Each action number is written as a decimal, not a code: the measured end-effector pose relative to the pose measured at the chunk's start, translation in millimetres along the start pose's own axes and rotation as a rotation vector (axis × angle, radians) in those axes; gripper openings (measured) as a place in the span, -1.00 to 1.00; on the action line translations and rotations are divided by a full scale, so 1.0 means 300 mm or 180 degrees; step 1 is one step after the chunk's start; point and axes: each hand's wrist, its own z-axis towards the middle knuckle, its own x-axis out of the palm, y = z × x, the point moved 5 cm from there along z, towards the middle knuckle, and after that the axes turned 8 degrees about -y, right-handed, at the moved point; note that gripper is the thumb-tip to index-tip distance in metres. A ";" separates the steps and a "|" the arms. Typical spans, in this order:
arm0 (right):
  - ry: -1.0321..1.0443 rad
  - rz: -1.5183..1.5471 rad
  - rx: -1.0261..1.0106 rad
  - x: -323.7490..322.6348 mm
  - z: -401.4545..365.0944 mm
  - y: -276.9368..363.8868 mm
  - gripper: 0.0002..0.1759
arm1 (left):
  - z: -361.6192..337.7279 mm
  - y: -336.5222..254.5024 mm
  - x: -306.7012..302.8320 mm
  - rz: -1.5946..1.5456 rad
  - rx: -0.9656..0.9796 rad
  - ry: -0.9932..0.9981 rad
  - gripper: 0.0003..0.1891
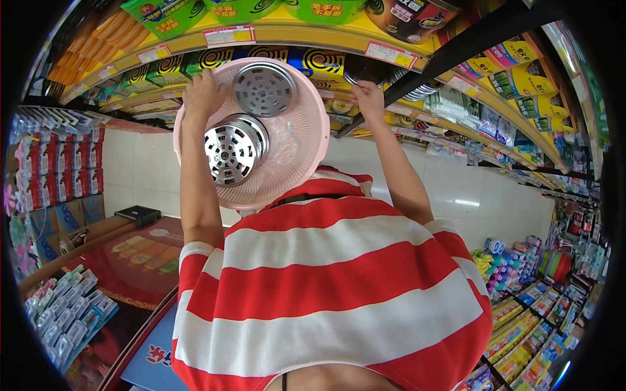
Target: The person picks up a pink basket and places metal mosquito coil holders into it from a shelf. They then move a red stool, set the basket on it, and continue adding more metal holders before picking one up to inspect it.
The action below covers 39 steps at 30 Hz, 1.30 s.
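A pink plastic basket (312, 140) is in front of my chest, tilted towards me. My left hand (203, 96) is closed at its upper left rim. Inside lie round slotted metal mosquito coil holders: a stack with a shiny holder (229, 151) on top at the lower left, and another holder (264, 89) near the far rim. Clear plastic wrap shows beside them. At the shelf to the right, my right hand (369, 101) has its fingers curled against the near edge of a dark-looking round metal holder (367, 70); the fingertips are partly hidden.
Yellow shelves (313, 40) with boxed mosquito coils (319, 62) and green tubs (326, 9) run ahead. A black shelf post (450, 55) slants just right of my right hand. More stocked shelves stand right; a counter (140, 257) with small packets is on the left.
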 end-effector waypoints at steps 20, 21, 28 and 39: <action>-0.0982 0.1473 0.2214 0.023 0.198 -0.200 -0.68 | -0.035 0.036 -0.026 0.0040 -0.0255 0.0158 -0.39; -0.1035 0.1490 0.2262 0.023 0.201 -0.198 -0.68 | -0.037 0.033 -0.032 0.0029 -0.0260 0.0160 -0.38; -0.1057 0.1261 0.2035 0.012 0.202 -0.162 -0.70 | -0.039 0.048 -0.025 0.0074 -0.0230 0.0113 -0.37; -0.1930 0.1823 0.1745 -0.006 0.168 -0.099 -0.80 | -0.034 0.040 -0.032 0.0035 -0.0177 0.0015 -0.44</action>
